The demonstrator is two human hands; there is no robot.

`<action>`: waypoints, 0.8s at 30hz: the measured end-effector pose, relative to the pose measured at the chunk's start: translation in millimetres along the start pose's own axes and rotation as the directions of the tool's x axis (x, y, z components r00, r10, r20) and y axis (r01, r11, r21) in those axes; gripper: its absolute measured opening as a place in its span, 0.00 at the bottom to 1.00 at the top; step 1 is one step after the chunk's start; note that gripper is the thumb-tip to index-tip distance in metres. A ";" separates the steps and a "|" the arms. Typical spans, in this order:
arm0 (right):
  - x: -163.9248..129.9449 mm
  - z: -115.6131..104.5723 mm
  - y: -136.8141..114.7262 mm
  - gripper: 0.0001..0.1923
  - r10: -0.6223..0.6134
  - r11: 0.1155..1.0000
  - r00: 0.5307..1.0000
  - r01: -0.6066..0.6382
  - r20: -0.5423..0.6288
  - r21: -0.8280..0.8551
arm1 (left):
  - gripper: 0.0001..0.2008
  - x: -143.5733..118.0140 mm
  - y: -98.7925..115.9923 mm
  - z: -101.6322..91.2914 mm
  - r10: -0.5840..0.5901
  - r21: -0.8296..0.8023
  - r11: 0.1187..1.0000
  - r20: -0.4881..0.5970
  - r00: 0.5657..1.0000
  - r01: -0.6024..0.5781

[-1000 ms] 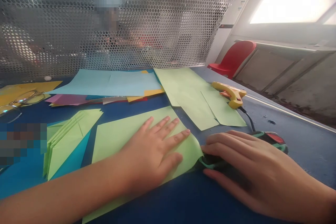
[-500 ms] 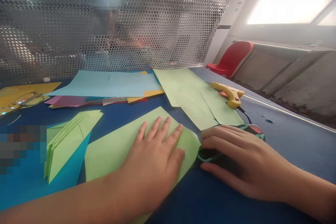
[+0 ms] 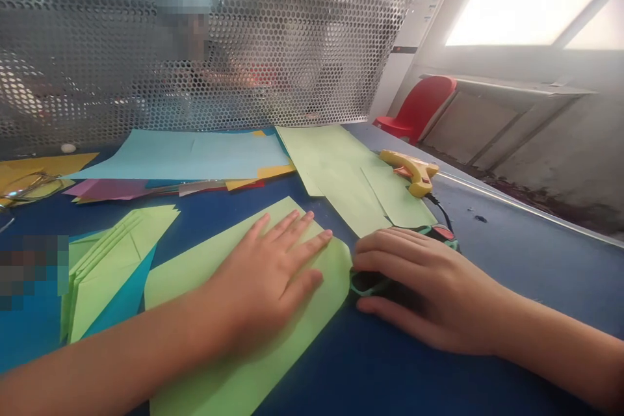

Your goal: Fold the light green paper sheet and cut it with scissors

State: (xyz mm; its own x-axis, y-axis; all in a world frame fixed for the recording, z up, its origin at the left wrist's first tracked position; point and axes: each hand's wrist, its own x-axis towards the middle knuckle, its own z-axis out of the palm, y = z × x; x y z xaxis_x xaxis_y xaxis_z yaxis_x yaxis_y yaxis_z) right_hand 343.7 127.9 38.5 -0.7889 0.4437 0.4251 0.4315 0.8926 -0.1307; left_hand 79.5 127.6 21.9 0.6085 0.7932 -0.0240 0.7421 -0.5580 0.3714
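Note:
My left hand (image 3: 273, 273) lies flat, fingers spread, on a light green sheet of paper (image 3: 205, 374), which is angled on the blue table. Close by on the right, my right hand (image 3: 419, 286) curls over what look like scissors (image 3: 365, 283) with black and teal loop handles. Its fingers and palm hide most of them, including the blades. The right fingertips are beside the sheet's right corner, which bends up slightly. Left of the sheet, several folded light green papers (image 3: 117, 260) rest on a blue sheet (image 3: 119, 305).
Further back lie a pale blue sheet (image 3: 185, 155) over coloured papers, more light green sheets (image 3: 336, 162) and a yellow glue gun (image 3: 414, 172) with a cord. Glasses (image 3: 29, 185) are at far left. A perforated metal panel (image 3: 292, 32) stands behind; a red chair (image 3: 424, 104) is beyond.
The view has shifted slightly, so most things sit further left. My left hand has slid a little towards me and left on the sheet, showing more paper; my right hand stays over the scissors.

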 end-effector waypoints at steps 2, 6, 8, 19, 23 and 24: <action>1.5 -1.0 0.1 0.08 -0.026 1.000 1.000 0.026 0.001 -0.010 | 0.31 0.5 -0.1 2.1 -0.003 0.005 1.000 -0.007 1.000 0.003; 3.6 -5.4 1.8 0.11 -0.066 0.995 0.997 0.068 0.031 -0.067 | 0.33 0.5 -1.5 2.8 -0.005 0.014 1.000 -0.002 1.000 0.005; 3.5 -6.8 2.7 0.13 -0.069 0.995 0.997 0.071 0.032 -0.069 | 0.33 -0.1 -1.9 2.4 -0.002 0.020 1.000 0.000 1.000 0.002; 6.2 -7.4 -1.3 0.19 -0.080 0.993 0.996 0.083 0.043 -0.085 | 0.33 -0.9 -0.1 0.6 0.005 0.049 0.999 -0.009 1.000 -0.004; 4.1 -9.2 1.5 0.19 -0.081 0.994 0.996 0.083 0.040 -0.070 | 0.33 -1.1 0.7 1.0 0.002 0.050 0.999 -0.017 1.000 -0.001; 3.3 -8.8 2.3 0.19 -0.082 0.994 0.996 0.084 0.039 -0.067 | 0.33 -1.5 0.8 1.0 0.001 0.049 0.999 -0.017 1.000 -0.001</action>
State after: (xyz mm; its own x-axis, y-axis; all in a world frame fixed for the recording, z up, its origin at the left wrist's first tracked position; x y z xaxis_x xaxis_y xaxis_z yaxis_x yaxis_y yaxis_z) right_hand 345.9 130.7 47.5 -0.8381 0.3721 0.3989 0.3920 0.9193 -0.0340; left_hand 79.5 125.7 21.3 0.6046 0.7965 -0.0076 0.7547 -0.5698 0.3251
